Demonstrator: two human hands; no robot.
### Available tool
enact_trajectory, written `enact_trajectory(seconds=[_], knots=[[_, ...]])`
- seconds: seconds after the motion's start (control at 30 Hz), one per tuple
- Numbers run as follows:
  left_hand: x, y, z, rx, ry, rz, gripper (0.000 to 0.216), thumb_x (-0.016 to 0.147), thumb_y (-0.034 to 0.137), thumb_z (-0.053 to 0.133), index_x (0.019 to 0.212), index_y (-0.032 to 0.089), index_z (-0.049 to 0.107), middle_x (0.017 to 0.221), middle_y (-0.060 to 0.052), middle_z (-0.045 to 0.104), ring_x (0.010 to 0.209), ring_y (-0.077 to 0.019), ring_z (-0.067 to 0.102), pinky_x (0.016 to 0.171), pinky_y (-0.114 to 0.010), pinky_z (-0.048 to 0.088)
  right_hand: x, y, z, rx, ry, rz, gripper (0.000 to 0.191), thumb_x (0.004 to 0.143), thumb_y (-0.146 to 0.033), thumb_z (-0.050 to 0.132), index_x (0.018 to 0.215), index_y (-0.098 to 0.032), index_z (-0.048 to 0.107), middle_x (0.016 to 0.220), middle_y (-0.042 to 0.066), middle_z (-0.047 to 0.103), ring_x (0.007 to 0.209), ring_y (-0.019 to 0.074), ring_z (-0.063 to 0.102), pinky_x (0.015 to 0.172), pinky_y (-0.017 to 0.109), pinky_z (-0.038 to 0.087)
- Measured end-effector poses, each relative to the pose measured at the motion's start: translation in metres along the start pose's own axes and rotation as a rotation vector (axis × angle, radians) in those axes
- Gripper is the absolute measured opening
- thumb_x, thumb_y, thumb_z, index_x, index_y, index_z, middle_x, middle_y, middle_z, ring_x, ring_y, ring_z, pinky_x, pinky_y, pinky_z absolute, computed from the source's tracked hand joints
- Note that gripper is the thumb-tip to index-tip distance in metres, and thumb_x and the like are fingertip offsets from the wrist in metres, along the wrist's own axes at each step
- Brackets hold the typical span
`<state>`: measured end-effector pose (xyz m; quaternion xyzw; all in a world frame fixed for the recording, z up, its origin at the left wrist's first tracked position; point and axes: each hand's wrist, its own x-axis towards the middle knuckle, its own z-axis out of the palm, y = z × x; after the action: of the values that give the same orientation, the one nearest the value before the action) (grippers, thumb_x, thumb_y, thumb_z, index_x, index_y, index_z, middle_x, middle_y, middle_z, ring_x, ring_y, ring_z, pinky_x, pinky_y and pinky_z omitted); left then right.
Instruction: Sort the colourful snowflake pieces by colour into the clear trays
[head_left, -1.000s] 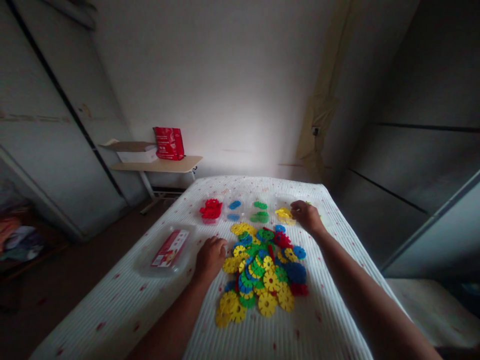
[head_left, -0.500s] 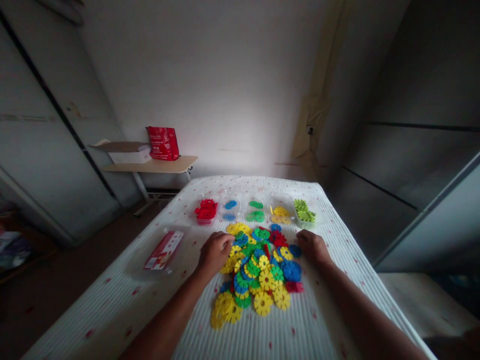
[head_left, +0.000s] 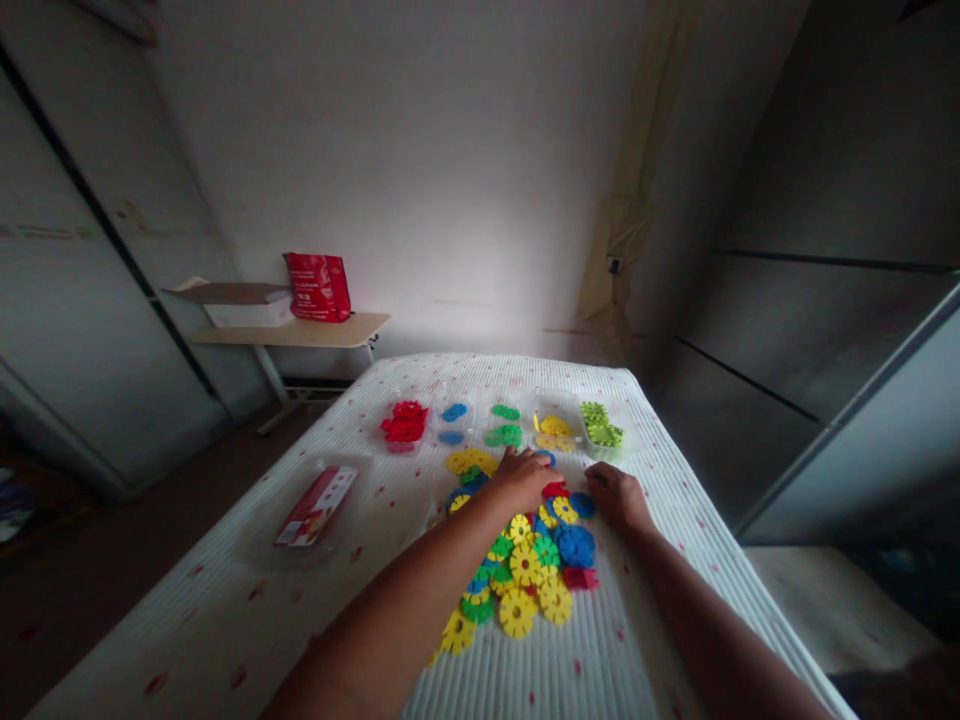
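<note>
In clear tubs (head_left: 604, 451) lie single-coloured pieces (head_left: 406, 423), left hand (head_left: 527, 476) and right hand (head_left: 618, 494) half-curled nearby, any hold unclear.

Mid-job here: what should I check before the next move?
1. Left hand clear of the pile of slotted discs: not ok, it is over the far part.
2. Left hand empty: cannot tell, its grip is unclear.
3. Right hand clear of the containers: ok, it is on their near side.
4. Red pieces in their clear container: ok.
5. Lime-green pieces in theirs: ok.
6. Labelled clear plastic container away from both hands: ok.
</note>
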<state>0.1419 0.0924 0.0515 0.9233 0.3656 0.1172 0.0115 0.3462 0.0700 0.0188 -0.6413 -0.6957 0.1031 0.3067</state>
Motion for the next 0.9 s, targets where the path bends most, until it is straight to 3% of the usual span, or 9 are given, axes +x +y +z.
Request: enact_trajectory(seconds=[0.23,0.47,0.77,0.9], knots=[[0.004,0.000,0.004,0.017,-0.018,-0.010,0.026,0.080,0.021,0.048,0.099,0.029,0.065,0.094,-0.006,0.061,0.090,-0.0215,0.055,0.083,-0.041,0.032,0.001,0.003,0.002,-0.004,-0.004,-0.009,0.024,0.075,-0.026,0.041,0.082,-0.019,0.063,0.082,0.004,0.068,0.077,0.0179,0.062,0.069,0.026,0.043],[0.000,-0.004,0.006,-0.012,0.033,-0.050,0.027,0.074,0.024,0.056,0.099,0.030,0.065,0.099,-0.006,0.061,0.099,-0.0241,0.052,0.089,-0.046,0.029,0.001,0.005,0.004,0.002,-0.001,-0.007,0.024,0.074,-0.026,0.042,0.081,-0.020,0.064,0.082,0.004,0.068,0.076,0.0174,0.061,0.068,0.026,0.043],[-0.002,-0.017,0.011,-0.242,0.167,-0.043,0.037,0.069,0.020,0.059,0.106,0.023,0.065,0.110,-0.006,0.060,0.100,-0.0194,0.054,0.091,-0.032,0.042,0.001,0.001,0.001,0.006,-0.011,0.007,0.026,0.074,-0.028,0.042,0.083,-0.019,0.064,0.083,0.006,0.068,0.077,0.0185,0.061,0.069,0.027,0.043],[-0.012,-0.021,0.002,-0.323,0.229,-0.097,0.037,0.067,0.016,0.059,0.103,0.022,0.066,0.112,-0.006,0.059,0.102,-0.0193,0.053,0.092,-0.033,0.043,0.000,-0.002,-0.001,0.006,-0.012,0.030,0.025,0.073,-0.028,0.042,0.081,-0.020,0.064,0.081,0.005,0.068,0.076,0.0185,0.061,0.068,0.027,0.043]])
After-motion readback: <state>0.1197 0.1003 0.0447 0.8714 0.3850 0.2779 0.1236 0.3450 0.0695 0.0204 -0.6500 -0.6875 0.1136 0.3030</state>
